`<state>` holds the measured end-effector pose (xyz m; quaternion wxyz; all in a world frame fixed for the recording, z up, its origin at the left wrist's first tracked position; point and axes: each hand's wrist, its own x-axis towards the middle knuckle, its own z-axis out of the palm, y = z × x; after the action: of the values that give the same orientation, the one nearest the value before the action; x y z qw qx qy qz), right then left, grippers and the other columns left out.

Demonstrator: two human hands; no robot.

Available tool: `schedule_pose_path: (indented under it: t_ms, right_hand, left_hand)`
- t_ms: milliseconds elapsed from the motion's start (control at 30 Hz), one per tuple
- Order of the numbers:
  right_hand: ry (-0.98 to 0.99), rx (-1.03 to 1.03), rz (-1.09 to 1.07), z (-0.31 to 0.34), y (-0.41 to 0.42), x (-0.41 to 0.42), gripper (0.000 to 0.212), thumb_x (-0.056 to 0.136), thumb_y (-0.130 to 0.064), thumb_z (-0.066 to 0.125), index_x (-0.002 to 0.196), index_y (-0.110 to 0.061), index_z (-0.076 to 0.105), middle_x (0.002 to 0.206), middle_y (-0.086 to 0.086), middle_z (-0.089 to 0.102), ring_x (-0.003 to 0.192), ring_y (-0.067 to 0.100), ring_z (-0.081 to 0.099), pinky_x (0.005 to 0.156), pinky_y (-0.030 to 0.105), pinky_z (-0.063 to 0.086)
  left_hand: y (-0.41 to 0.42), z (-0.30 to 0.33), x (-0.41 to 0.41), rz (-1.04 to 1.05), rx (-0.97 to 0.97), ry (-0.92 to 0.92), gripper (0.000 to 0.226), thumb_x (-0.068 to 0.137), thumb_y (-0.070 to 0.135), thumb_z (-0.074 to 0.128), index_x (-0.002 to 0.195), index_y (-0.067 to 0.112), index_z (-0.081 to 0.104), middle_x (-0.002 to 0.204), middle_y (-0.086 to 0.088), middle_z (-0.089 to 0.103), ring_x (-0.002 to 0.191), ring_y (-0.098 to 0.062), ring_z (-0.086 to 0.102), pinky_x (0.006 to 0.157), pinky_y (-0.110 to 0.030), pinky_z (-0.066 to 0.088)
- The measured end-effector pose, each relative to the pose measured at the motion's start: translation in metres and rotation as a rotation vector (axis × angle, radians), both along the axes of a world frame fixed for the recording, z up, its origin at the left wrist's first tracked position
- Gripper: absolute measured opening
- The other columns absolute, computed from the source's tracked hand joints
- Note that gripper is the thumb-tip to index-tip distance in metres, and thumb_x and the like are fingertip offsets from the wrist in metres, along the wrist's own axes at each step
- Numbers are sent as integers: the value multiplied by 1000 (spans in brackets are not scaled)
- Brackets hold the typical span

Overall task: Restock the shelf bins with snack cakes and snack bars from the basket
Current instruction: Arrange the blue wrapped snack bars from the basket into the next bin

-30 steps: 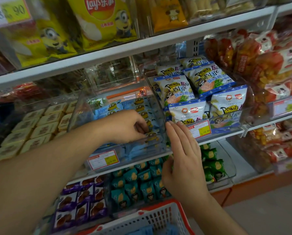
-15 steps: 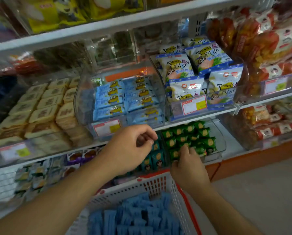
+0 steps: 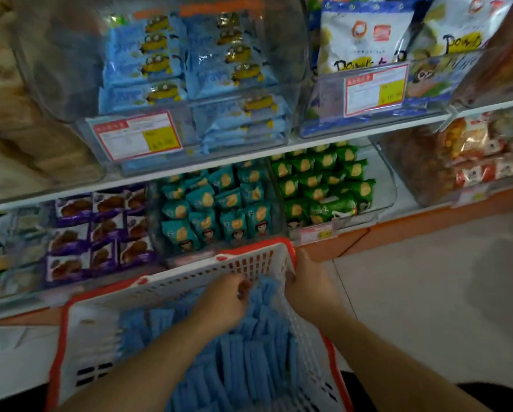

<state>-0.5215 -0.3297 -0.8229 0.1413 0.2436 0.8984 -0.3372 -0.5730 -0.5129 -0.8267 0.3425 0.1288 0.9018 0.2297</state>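
Fingers [image 3: 242,288] of the left hand [image 3: 222,304], up at the clear shelf bin [image 3: 148,138] a second ago, now curl into the blue snack packs [image 3: 249,361] standing in the basket [image 3: 190,278], though whether they grip one I cannot tell. Right hand [image 3: 310,288] has dropped too and clasps the basket's far corner. I judge another pickup is beginning, since the bin still has room.

The basket [image 3: 172,285] was noted as white lattice with a red rim, filled with plain blue packets [image 3: 249,361]. Light blue wrappers [image 3: 148,66] bearing yellow cartoon figures were recorded in the clear bin above. On the lower shelf, purple packs [image 3: 100,230], teal packs [image 3: 216,209] and green packs [image 3: 323,182] were observed. Price labels [image 3: 136,135] were white, red-edged, with yellow patches.
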Motion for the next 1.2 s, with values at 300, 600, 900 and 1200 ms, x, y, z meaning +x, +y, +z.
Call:
schedule_pose_path:
  t_ms: [300, 600, 900, 1200]
  right_hand:
    - [-14, 26, 9, -11, -1, -6, 31, 96, -24, 57, 125, -29, 47, 106, -3, 66, 96, 21, 68, 80, 48, 62]
    - [-35, 62, 15, -7, -1, -6, 34, 98, -25, 61, 127, -27, 44, 106, -2, 66, 96, 21, 67, 75, 38, 58]
    - [-57, 43, 0, -1, -5, -7, 26, 93, -18, 60, 112, -26, 44, 106, 1, 65, 95, 24, 66, 74, 38, 57]
    - [-139, 388, 197, 45, -13, 1, 49, 103, -44, 41, 139, -11, 44, 132, 8, 59, 115, 26, 61, 94, 39, 53]
  left_hand:
    - [51, -113, 1, 163, 105, -152, 28, 91, 31, 68, 111, 25, 50, 103, 5, 59, 101, -14, 60, 92, -31, 52]
    - [44, -67, 5, 158, 67, 14, 20, 92, 7, 59, 102, 22, 68, 106, 4, 68, 103, -17, 64, 89, -35, 55]
    - [16, 45, 17, 432, 314, 70, 30, 95, 2, 66, 94, 32, 67, 107, 13, 63, 86, -9, 61, 64, -26, 48]
    - [-32, 173, 41, 424, 474, 210, 49, 90, -23, 49, 98, 21, 69, 122, 13, 59, 107, -3, 58, 78, -18, 51]
